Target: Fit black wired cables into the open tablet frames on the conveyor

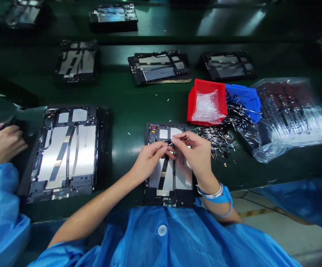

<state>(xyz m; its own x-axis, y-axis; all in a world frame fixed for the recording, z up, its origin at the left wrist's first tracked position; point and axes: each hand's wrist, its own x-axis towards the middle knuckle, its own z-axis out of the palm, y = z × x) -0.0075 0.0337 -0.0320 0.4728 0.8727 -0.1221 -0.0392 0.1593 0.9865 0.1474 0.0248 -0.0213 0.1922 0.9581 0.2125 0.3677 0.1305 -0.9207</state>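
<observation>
**Small dark strip (178,138) pinched above a tablet frame (183,178)**

The tablet frame lies flat on a green work bench (122,111), its long axis pointing away from the wearer, and serves as the landmark here. Both hands are over its upper half. The left hand (149,161) is curled nearly closed, with its thumb and fingertips drawn together at the strip. The right hand (195,154) is also partly closed, and its fingertips meet the strip from the opposite side, so that the two hands nearly touch. The strip is too small to identify further. A blue wrist strap (219,196) and a silver bangle (212,193) circle the right wrist.

Left of the frame, a band of green bench separates it from a second tablet frame (66,154). A co-worker's hand (1,144) lies beyond that second frame. Right of the frame, a loose heap of flex cables (216,139) lies just beside its edge, leaving little room. Beyond the heap are a red plastic bin (206,102), a blue bin (244,102) and a clear bag of parts (294,115). The frame's near end lies close to the bench edge, against the blue smock (161,237).
</observation>
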